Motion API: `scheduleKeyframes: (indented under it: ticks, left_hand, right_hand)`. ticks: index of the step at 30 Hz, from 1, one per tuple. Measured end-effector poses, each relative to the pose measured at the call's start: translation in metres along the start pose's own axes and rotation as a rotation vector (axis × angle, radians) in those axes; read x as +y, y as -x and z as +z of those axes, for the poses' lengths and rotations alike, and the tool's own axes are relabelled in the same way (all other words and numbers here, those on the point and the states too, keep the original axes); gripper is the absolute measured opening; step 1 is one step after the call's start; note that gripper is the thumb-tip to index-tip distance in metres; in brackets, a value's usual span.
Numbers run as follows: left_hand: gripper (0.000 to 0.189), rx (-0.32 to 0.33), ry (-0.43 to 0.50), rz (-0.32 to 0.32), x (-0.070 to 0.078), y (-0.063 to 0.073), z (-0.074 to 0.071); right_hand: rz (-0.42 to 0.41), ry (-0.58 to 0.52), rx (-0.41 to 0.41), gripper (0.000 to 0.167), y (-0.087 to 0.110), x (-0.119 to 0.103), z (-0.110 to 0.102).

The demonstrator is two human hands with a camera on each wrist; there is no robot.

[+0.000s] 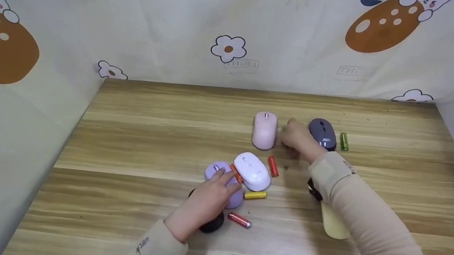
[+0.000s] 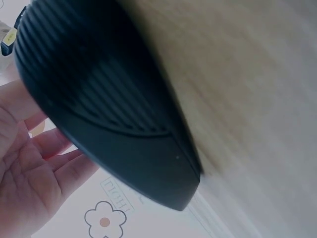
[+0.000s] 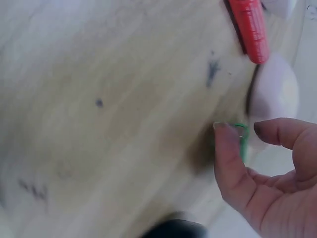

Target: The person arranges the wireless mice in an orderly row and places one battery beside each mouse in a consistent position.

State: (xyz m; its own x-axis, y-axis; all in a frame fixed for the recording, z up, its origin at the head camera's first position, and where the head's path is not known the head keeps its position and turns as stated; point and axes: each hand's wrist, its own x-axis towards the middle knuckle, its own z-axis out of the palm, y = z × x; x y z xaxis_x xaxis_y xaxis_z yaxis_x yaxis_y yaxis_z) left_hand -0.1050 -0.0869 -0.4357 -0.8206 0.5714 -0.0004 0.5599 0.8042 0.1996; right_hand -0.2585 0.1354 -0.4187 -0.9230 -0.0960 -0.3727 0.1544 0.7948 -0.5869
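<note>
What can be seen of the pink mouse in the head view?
The pink mouse is an oval, smooth, plastic-looking body with a scroll wheel at its far end. It lies wheel side up on the wooden-looking table, beyond the white mouse. The right hand is close on its right; whether they touch is unclear.

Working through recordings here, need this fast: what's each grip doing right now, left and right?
Left grip: open, resting on the purple mouse.
Right grip: at a green battery; cannot tell whether it pinches it.
</note>
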Motion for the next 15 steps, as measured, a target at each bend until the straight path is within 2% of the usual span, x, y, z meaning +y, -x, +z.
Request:
scheduleKeyframes:
  ticks: [4, 8, 11, 15]
  left_hand:
    - [0.034, 0.031, -0.023, 0.022, 0.0, 0.001, 0.001]
    - [0.034, 0.025, -0.024, 0.024, 0.0, 0.001, 0.001]
    - [0.034, 0.012, -0.02, 0.019, 0.0, 0.0, 0.0]
    - [0.034, 0.002, -0.022, 0.016, -0.001, 0.0, -0.001]
  right_hand:
    - [-0.062, 0.062, 0.037, 0.049, 0.015, -0.011, -0.015]
    - [-0.222, 0.136, 0.075, 0.04, 0.037, -0.021, -0.02]
    - [-0.38, 0.207, 0.078, 0.034, 0.058, -0.024, -0.01]
    - [-0.607, 0.368, 0.019, 0.029, 0.085, -0.017, 0.019]
